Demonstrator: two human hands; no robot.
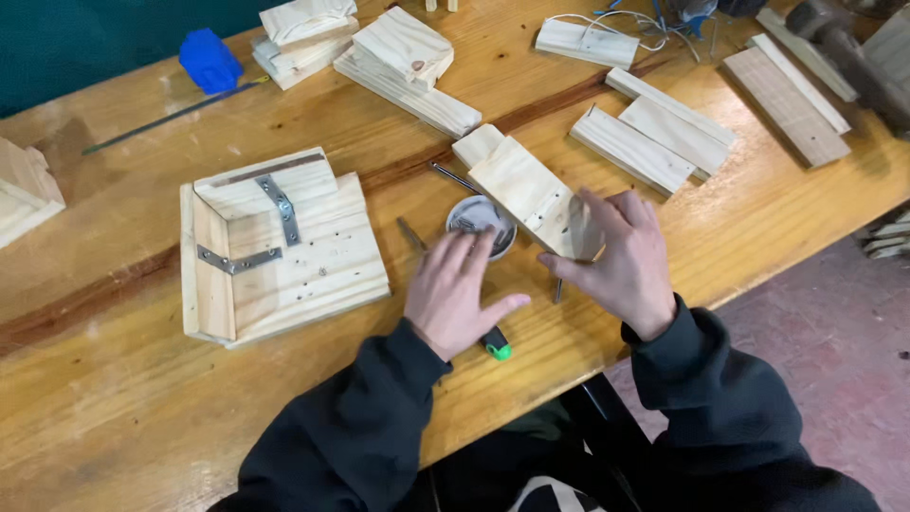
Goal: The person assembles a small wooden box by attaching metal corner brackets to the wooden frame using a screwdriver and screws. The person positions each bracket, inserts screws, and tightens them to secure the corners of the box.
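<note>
My right hand (621,261) grips the near end of a pale wooden block assembly (521,185) that lies tilted over a small white round dish (479,216) of screws. My left hand (455,289) hovers with fingers spread, its fingertips at the dish's near rim, holding nothing. Under its palm lies a tool with a green and black handle (497,346). To the left rests a square wooden panel (284,246) with metal corner brackets screwed on.
Loose wooden pieces lie across the workbench (114,398): a stack at the back (398,57), planks at right (654,133) and far right (787,95). A blue object (210,59) and a thin rod (171,117) sit at back left. The bench edge runs near right.
</note>
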